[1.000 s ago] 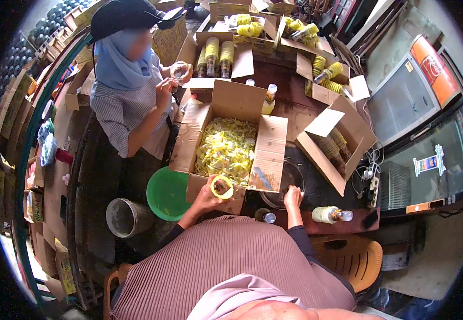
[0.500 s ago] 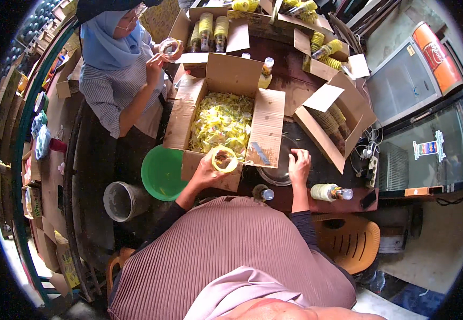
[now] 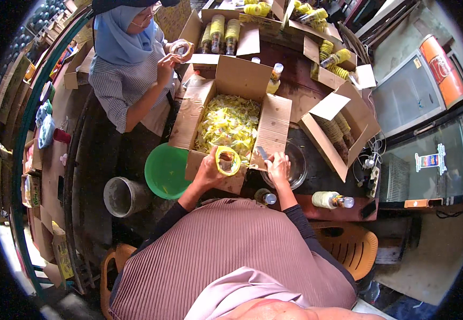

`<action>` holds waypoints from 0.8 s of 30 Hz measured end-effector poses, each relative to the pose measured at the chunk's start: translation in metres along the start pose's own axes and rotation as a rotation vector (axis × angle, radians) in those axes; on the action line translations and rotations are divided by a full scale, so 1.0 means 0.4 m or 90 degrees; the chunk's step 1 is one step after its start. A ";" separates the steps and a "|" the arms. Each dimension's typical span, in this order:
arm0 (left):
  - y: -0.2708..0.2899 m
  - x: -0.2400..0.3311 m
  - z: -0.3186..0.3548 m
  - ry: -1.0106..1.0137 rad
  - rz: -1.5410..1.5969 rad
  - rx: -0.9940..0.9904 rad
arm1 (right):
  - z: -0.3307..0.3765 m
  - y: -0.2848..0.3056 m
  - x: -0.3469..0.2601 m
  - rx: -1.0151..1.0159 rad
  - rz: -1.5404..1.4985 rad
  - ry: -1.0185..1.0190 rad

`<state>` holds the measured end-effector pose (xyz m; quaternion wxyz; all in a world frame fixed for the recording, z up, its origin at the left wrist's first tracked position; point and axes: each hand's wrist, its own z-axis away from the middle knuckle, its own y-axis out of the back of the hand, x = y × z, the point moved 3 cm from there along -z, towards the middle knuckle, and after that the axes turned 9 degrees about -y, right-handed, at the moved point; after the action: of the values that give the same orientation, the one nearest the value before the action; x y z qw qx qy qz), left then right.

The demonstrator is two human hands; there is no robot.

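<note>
The left hand (image 3: 207,172) holds a round jar (image 3: 227,160) lined with yellow chips. The right hand (image 3: 278,164) holds a small tool (image 3: 262,153) beside it, above the open box (image 3: 230,120) of chips on the bench (image 3: 317,176).

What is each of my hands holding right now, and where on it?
The left hand grips a small jar of yellow chips around its side. The right hand pinches a small flat utensil by one end.

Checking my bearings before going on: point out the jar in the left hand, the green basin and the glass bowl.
Jar (image 3: 227,160), head view, on its open mouth.
Green basin (image 3: 163,172), head view, on its inner floor.
Glass bowl (image 3: 297,166), head view, on its right inner wall.
</note>
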<state>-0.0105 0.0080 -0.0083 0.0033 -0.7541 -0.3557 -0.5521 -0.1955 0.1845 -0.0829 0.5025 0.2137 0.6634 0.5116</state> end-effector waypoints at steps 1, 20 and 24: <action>-0.001 0.002 -0.002 0.007 0.005 0.000 | -0.002 -0.006 0.003 0.000 0.001 0.000; 0.008 0.000 -0.041 -0.071 -0.316 0.015 | 0.063 0.184 -0.159 -0.018 -0.343 0.135; 0.009 0.025 -0.061 -0.048 -0.359 -0.001 | 0.139 0.248 -0.237 0.029 -0.294 0.316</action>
<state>-0.0272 0.0010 0.0110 -0.1644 -0.6451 -0.5509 -0.5034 -0.1309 0.1729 0.0500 0.4235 -0.0622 0.8075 0.4059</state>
